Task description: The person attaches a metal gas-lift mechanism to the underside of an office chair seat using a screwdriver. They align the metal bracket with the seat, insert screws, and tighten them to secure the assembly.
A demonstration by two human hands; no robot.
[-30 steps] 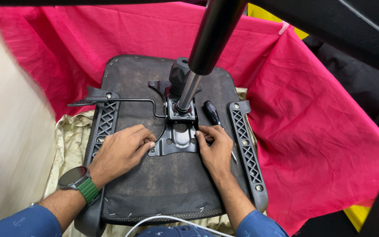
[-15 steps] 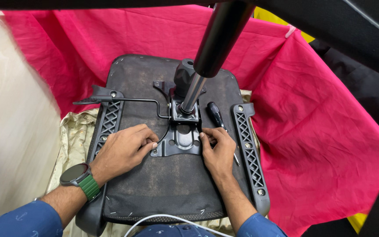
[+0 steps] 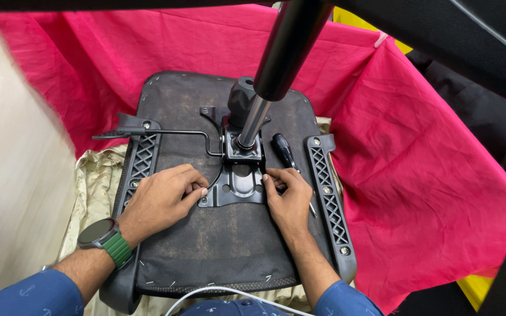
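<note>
L hand (image 3: 162,199) fingertips pressed on mounting plate (image 3: 235,186) left edge | R hand (image 3: 288,199) pinching at right edge, fastener unclear | plate centred on upturned seat base (image 3: 206,246) | advice: hold plate square, start fasteners by hand; screwdriver (image 3: 285,153) just beside R hand

Black metal mounting plate (image 3: 238,186), dark grey fabric seat underside (image 3: 218,240), black lattice-patterned side brackets (image 3: 329,202), black-handled screwdriver (image 3: 284,151), bright pink cloth (image 3: 428,175), cream patterned fabric (image 3: 98,181), green-strapped watch (image 3: 105,237), blue sleeves (image 3: 24,295) showing small pale printed motifs.
</note>
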